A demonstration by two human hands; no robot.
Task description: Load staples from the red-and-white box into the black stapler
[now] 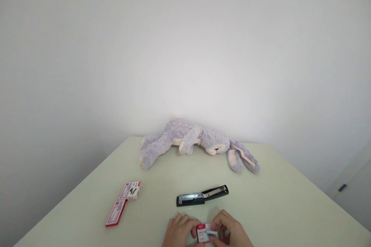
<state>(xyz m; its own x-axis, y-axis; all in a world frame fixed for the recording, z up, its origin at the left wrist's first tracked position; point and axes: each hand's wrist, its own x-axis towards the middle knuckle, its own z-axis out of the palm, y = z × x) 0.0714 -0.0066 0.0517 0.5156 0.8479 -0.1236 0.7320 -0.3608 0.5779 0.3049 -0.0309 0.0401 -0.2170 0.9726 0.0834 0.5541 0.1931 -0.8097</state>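
A: Surface and room first. Landmark: the black stapler [201, 196], lying opened out, its two halves at a slight angle

B: Table [269, 204]: pale, greenish top, extending on every side of the stapler. White wall [185, 54] well beyond the stapler, evenly lit

A: Other items, relative to the stapler?

B: Beyond it, a lilac-grey plush rabbit [185, 133] lying on its side, ears to the right. Left of it, well apart, a white printed carton [133, 192] and a flat red-edged box [116, 212], roughly end to end; contact between them uncertain

A: Hands?

B: Both on the near side of the stapler, not touching it. Left hand [180, 231]: fingers curled, thumb and fingertips gripping the left side of a small red-and-white box [202, 233], which is just nearer than the stapler. Right hand [232, 229]: fingers bent, thumb and forefinger pinching a pale grey piece [212, 233] at the box's right side. Strip or flap: too blurred to tell
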